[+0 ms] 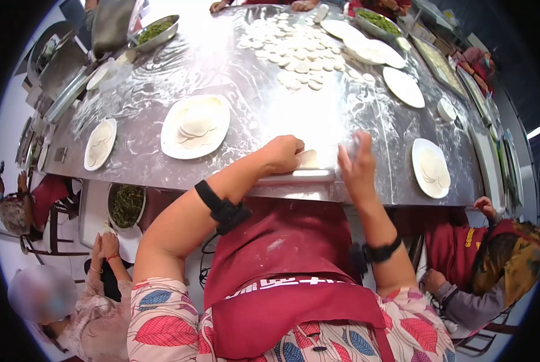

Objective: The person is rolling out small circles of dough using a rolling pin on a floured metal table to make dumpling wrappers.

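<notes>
Near the front edge of the floured metal table [252, 114], my left hand [282, 154] has its fingers closed on the left side of a small pale dough wrapper [308, 159]. My right hand [359, 169] is just to the right of the wrapper, raised a little, with thumb and fingers apart and slightly blurred. A grey blurred shape shows by its fingers; I cannot make out what it is. Left of my left hand stands a white plate [168, 136] with a stack of round wrappers [196, 125].
Many dough pieces [303, 54] lie at the far middle. Stacked wrappers fill plates at the left [89, 158] and right [442, 192]. Bowls of green filling [155, 31] stand at the far side. Co-workers sit left [95, 320] and right [493, 265]; another's hands [306, 5] are opposite.
</notes>
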Demonstrator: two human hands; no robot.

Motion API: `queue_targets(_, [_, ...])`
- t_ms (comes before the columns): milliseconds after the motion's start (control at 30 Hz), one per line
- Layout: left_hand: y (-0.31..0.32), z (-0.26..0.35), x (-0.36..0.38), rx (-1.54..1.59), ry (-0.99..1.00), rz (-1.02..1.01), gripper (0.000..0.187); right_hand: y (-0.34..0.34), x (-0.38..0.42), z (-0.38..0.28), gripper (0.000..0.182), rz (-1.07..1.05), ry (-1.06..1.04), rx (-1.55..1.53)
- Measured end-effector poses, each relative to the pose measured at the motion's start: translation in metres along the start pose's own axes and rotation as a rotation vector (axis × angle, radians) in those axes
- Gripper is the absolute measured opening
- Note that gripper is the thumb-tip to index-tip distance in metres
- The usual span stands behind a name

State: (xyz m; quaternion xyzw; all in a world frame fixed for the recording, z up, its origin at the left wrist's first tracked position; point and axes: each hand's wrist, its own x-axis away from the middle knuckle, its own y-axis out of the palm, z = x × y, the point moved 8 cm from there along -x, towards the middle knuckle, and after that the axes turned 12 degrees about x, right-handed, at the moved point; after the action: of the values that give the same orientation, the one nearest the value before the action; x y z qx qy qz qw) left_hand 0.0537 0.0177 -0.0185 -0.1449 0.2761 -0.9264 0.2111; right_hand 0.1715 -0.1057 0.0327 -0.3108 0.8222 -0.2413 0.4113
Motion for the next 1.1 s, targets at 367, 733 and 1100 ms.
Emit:
queue_targets(367, [-0.001, -0.008, -0.011, 0.019, -0.009, 0.026, 0.021, -0.011, 0.018, -0.002, 0.038, 0.006, 0.01, 0.01])
queue_targets(733, [0.003, 0.009, -0.016, -0.034, 0.021, 0.0, 0.024, -0.003, 0.009, 0.001, 0.037, 0.015, 0.036, 0.007])
queue_targets(1100, [0.0, 0.002, -0.019, 0.047, 0.011, 0.055, 0.02, 0.018, -0.03, 0.001, 0.036, 0.034, -0.003, 0.072])
